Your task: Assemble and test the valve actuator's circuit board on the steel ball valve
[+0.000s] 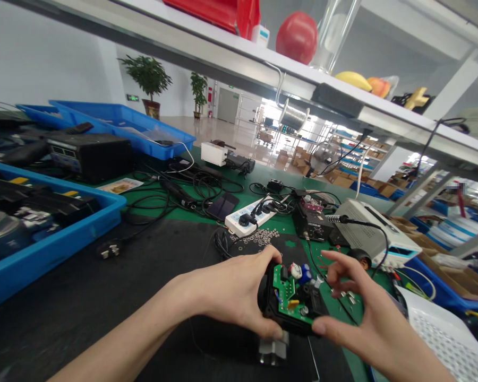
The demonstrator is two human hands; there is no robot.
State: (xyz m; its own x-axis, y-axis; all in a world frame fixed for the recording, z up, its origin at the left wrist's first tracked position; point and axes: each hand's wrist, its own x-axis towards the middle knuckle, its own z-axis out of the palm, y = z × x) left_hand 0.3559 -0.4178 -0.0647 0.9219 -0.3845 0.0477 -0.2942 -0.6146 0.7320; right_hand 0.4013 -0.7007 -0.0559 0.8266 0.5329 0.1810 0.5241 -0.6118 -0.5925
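Observation:
A green circuit board (289, 297) sits in a black housing (266, 297), with blue capacitors, a white part and a dark block on it. My left hand (239, 292) is wrapped round the housing's left side, thumb in front and fingers behind. At the lower right corner, the thumb of my right hand (362, 313) touches or nearly touches the housing, while its other fingers are spread apart in the air. Under the housing shows a silvery metal piece (274, 349); whether they are joined I cannot tell.
Small metal rings (265, 239) lie scattered beyond my hands, beside a white power strip (249, 215). A soldering iron (338, 218) rests by a black station (313, 220). Blue bins (115, 204) stand left. A white perforated tray (446, 339) is at right. A shelf (231, 53) crosses overhead.

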